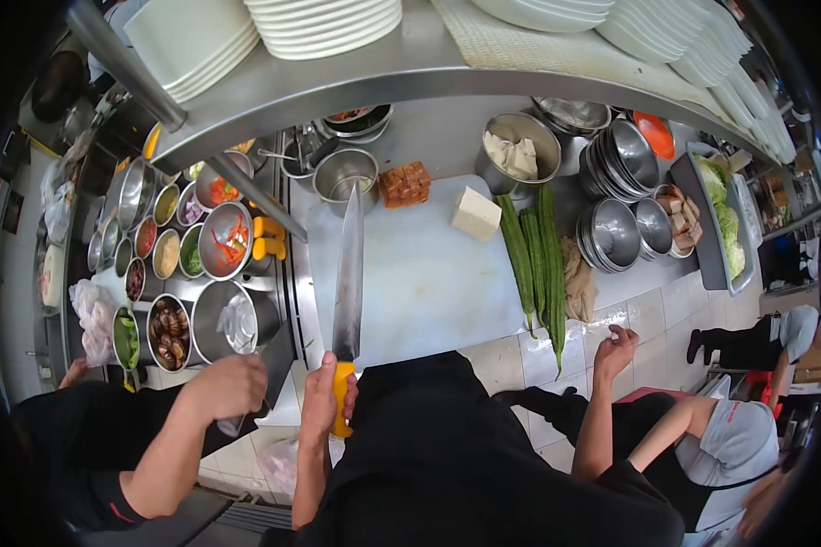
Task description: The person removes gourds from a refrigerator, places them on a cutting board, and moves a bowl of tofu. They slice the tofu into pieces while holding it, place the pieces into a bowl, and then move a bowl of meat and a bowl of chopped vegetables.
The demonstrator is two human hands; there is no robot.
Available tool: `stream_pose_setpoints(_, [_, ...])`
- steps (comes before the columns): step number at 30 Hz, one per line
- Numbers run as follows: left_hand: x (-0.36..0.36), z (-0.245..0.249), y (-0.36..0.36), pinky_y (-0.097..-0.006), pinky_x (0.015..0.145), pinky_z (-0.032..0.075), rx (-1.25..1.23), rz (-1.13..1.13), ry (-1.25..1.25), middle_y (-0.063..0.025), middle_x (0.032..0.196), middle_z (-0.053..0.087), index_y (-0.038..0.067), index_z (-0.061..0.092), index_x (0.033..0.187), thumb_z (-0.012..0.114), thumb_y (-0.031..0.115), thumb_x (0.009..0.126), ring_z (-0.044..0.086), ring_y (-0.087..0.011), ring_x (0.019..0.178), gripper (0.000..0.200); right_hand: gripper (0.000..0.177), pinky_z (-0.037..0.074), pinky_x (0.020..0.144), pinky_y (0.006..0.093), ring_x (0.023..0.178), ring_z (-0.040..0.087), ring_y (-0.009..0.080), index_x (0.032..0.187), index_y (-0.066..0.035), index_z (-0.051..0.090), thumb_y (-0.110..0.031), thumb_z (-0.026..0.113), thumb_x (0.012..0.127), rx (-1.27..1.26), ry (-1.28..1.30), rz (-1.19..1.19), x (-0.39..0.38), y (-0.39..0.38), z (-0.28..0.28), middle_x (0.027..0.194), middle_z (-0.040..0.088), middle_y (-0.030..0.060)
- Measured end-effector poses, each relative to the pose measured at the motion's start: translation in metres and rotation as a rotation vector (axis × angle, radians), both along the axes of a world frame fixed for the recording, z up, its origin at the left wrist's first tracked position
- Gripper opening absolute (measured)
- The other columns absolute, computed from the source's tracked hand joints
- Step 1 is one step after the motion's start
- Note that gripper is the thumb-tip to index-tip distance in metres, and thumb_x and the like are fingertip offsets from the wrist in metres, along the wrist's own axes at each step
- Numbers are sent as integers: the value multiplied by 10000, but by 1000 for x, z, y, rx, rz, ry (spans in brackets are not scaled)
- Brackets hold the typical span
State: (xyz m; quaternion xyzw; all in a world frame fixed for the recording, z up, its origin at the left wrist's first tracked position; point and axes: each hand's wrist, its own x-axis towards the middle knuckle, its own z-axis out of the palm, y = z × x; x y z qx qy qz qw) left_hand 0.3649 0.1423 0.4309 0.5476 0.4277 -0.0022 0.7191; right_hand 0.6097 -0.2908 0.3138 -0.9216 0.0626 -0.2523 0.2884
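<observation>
My left hand [318, 401] is closed around the yellow handle of a large kitchen knife [348, 292]. The blade points away from me, over the left side of a white cutting board [420, 301]. A white tofu block [476, 214] sits at the board's far right, and a reddish-brown scored block [405, 185] lies at its far edge. My right hand [617, 352] is raised off to the right, touching neither board nor food. Its fingers are curled together, and what they may hold is too small to make out. Nearest to it are long green ridged gourds [540, 264] beside the board.
A metal shelf [410, 84] with stacked white dishes crosses above the counter. A pot of white pieces [520, 137] and stacked metal bowls [611, 232] stand right. Ingredient containers [167, 251] line the left, where a co-worker's hand [233, 387] reaches in. Another person [725, 438] is at right.
</observation>
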Motion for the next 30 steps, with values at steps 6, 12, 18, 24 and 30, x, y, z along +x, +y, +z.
stream_pose_setpoints(6, [4, -6, -4, -246, 355, 329, 63, -41, 61, -41, 492, 452, 9, 538, 746, 373, 575, 949, 416, -113, 372, 624, 241, 463, 770, 440, 758, 591, 320, 870, -61, 713, -291, 694, 801, -511, -252, -169, 21, 13, 3, 738, 642, 146])
stream_pose_setpoints(12, [6, -8, -10, -246, 355, 323, 94, -36, 78, -39, 495, 455, -10, 549, 758, 381, 578, 945, 410, -111, 369, 639, 198, 414, 789, 417, 927, 538, 322, 902, -53, 634, -154, 716, 752, -86, -235, 119, 43, 98, 44, 974, 616, 114])
stream_pose_setpoints(18, [10, -10, -21, -250, 348, 316, 88, -17, 107, -35, 493, 449, -16, 548, 760, 403, 565, 945, 403, -108, 367, 627, 656, 414, 969, 408, 1146, 492, 348, 1218, -37, 486, -188, 794, 659, -1, -6, 752, 92, 232, 82, 1141, 573, 171])
stream_pose_setpoints(24, [17, -6, -28, -246, 355, 314, 112, -25, 104, -30, 501, 445, -19, 546, 774, 422, 568, 939, 394, -101, 373, 622, 792, 504, 886, 393, 1099, 568, 341, 1225, -17, 457, -224, 835, 561, -457, 670, 905, 134, 314, 87, 1169, 585, 184])
stream_pose_setpoints(30, [20, -7, -36, -245, 364, 312, 106, -38, 97, -24, 509, 442, -11, 542, 772, 419, 568, 941, 395, -89, 388, 616, 737, 530, 845, 379, 1001, 630, 338, 1211, -18, 470, -183, 795, 571, -534, 696, 910, 142, 319, 77, 1066, 638, 189])
